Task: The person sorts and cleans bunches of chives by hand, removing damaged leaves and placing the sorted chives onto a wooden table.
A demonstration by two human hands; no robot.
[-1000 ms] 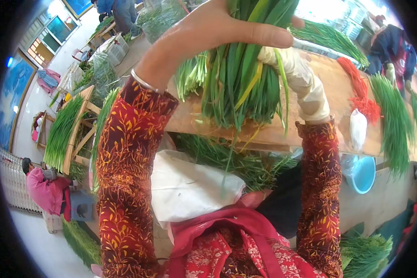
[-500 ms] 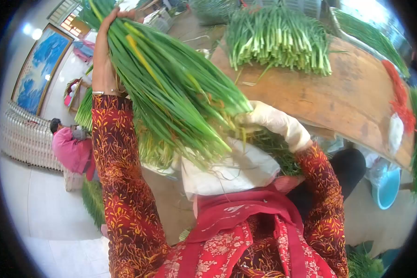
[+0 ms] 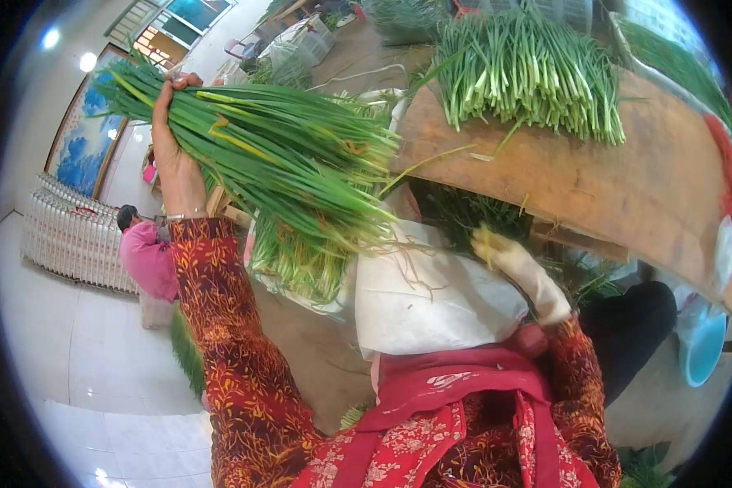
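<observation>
A large bundle of long green leafy stalks [image 3: 276, 146] stretches across the upper left, its leaf ends at the left and its stem ends hanging over a white cloth [image 3: 431, 301] on my lap. My bare left hand [image 3: 175, 138] is wrapped round the bundle near the leaf ends. My right hand [image 3: 504, 256], in a pale glove, is below the table edge, apart from the bundle. Its fingers are blurred and close to a yellowish bit of leaf. Sorted stalks [image 3: 537, 77] lie in a row on the wooden table [image 3: 577, 171].
More stalks fill a container [image 3: 301, 260] beneath the bundle. A blue basin [image 3: 701, 350] stands at the right, near red strings [image 3: 725, 167] on the table. Loose greens [image 3: 464, 211] lie under the table edge. A person in pink [image 3: 148, 256] sits at the left.
The bundle has swung from above the table to the left, turning sideways in my left hand. My right hand has left its stem ends and moved down to the right. The camera view has shifted left.
</observation>
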